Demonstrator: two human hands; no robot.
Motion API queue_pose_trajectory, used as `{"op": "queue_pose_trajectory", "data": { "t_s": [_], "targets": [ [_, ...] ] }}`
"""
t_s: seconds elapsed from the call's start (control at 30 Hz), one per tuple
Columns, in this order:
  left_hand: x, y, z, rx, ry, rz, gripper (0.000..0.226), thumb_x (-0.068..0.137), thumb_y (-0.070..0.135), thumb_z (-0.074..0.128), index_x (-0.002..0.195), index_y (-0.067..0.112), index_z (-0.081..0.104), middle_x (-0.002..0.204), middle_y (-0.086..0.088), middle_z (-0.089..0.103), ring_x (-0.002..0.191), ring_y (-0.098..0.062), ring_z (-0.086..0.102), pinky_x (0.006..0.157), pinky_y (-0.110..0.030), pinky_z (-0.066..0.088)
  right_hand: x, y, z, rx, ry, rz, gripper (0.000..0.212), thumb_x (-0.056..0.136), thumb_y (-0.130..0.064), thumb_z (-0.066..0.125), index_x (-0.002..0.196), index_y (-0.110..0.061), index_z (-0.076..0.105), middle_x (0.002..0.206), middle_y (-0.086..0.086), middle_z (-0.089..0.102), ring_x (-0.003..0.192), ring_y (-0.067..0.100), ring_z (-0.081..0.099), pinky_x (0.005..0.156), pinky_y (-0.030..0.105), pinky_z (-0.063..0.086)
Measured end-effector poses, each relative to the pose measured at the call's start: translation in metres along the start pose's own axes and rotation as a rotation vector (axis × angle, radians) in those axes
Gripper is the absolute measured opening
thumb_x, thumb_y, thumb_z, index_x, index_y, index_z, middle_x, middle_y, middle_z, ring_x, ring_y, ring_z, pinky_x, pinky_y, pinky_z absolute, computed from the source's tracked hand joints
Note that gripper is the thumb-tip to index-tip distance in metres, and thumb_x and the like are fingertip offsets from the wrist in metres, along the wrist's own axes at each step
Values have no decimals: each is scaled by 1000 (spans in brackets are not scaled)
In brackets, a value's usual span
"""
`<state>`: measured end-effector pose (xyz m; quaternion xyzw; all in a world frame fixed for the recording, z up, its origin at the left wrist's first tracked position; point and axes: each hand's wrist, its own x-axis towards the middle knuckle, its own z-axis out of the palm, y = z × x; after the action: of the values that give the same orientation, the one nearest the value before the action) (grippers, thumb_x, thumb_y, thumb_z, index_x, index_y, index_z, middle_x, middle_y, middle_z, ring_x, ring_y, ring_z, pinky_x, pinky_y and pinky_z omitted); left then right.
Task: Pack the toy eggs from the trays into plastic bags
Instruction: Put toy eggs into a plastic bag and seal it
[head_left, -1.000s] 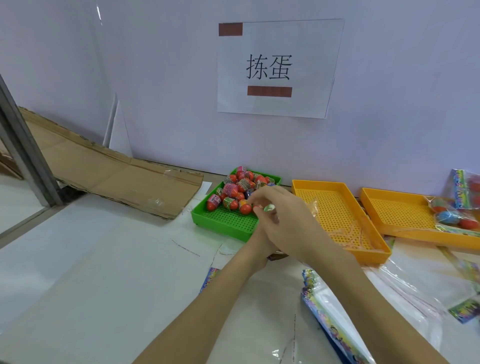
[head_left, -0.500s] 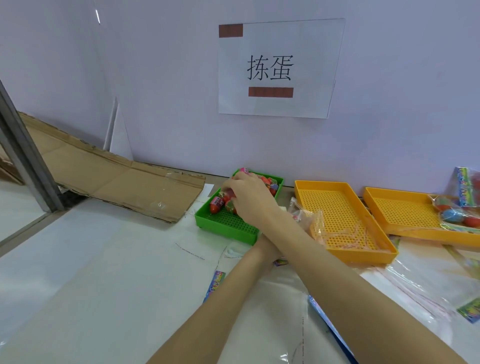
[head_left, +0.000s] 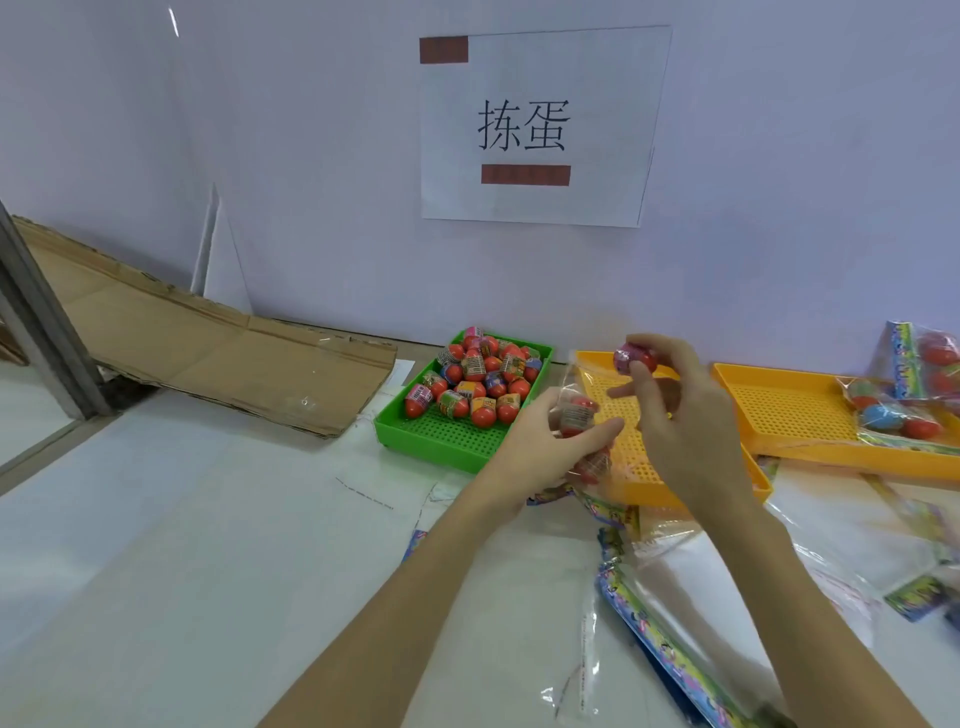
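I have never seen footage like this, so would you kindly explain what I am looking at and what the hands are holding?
There is no machine: a camera worn on a person's head looks down at their two bare hands. The right hand pinches one toy egg. The left hand grips a clear plastic bag with eggs already inside. On the table, a green tray holds more eggs, two orange trays sit to its right, and spare bags lie nearer the person.

The right hand (head_left: 685, 421) covers part of the near yellow tray (head_left: 613, 374). Right of that tray, filled bags (head_left: 924, 364) run off the frame edge. Egg labels are too small to read.
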<state>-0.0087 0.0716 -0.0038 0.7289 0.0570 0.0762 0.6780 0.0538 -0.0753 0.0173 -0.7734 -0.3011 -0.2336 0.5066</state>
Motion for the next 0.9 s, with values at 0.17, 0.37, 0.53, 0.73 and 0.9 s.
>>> {"op": "queue_pose_trajectory", "data": {
  "t_s": [0.17, 0.37, 0.53, 0.73, 0.9],
  "targets": [
    [0, -1, -3, 44, -43, 107, 39, 89, 28, 84, 120, 17, 63, 106, -9, 76, 89, -15, 77, 67, -25, 62, 8, 2, -17, 70, -70, 25, 23, 104, -21, 59, 124, -16, 66, 105, -4, 72, 72, 9, 74, 57, 25, 54],
    [2, -3, -5, 131, -5, 170, 44, 82, 36, 89, 117, 27, 64, 104, 6, 77, 95, -10, 75, 79, -24, 62, 5, 2, -22, 2, -225, 19, 22, 104, -26, 55, 119, -18, 70, 83, -12, 73, 72, 3, 69, 64, 10, 48],
    [2, -3, -8, 190, -17, 181, 52, 79, 42, 90, 122, 33, 61, 116, 12, 74, 104, 0, 69, 88, -19, 57, 3, 1, -19, -24, -197, 58, 15, 99, -33, 64, 107, -21, 67, 81, -14, 75, 68, -3, 69, 60, 9, 48],
    [2, 0, -13, 178, -32, 200, 60, 78, 41, 91, 129, 35, 60, 125, 8, 72, 115, -8, 68, 103, -35, 56, 4, -1, -22, -41, -162, 44, 10, 96, -32, 70, 106, -31, 72, 100, -4, 70, 79, 9, 71, 69, 27, 56],
    [3, -1, -13, 202, -20, 193, 52, 84, 41, 86, 129, 36, 61, 129, 12, 70, 120, 0, 63, 99, -26, 55, 5, 3, -22, -72, -187, 31, 12, 99, -22, 67, 109, -28, 70, 103, -5, 72, 80, 3, 69, 67, 13, 51]
  ]
}}
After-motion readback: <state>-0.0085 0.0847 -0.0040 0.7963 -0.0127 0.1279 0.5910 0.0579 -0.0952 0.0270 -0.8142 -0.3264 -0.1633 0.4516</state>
